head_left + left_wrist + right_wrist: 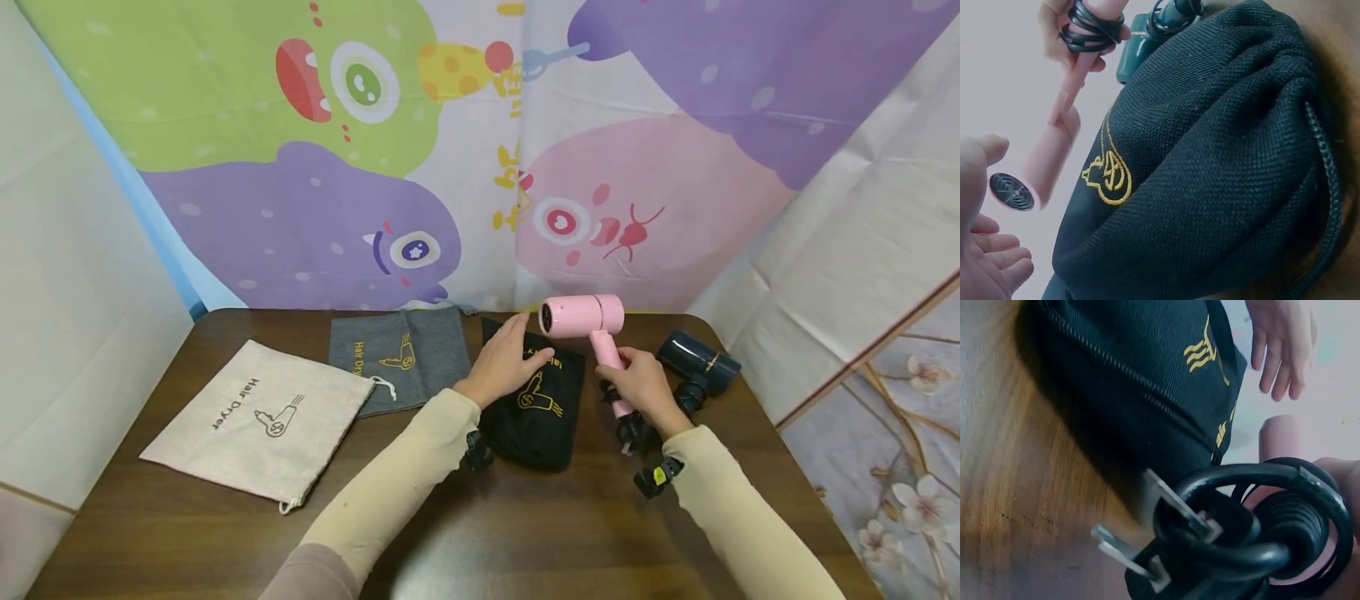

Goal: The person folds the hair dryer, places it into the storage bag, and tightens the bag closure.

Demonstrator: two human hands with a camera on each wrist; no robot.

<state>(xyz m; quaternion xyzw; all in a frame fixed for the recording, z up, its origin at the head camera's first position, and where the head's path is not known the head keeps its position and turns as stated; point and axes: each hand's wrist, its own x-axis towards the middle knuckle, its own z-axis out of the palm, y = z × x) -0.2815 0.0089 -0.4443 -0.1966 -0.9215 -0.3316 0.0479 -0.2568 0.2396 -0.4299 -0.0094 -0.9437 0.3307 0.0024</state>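
Within table (525, 533) edges — pink dryer (573, 317), hands (506, 360) (642, 385) apart

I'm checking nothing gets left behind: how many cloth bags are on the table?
3: the beige bag at the left, the gray bag toward the back middle, and the black bag right of it. Any underneath would be hidden.

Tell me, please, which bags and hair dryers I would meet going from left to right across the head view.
Cream bag, grey bag, black bag, pink hair dryer, dark hair dryer.
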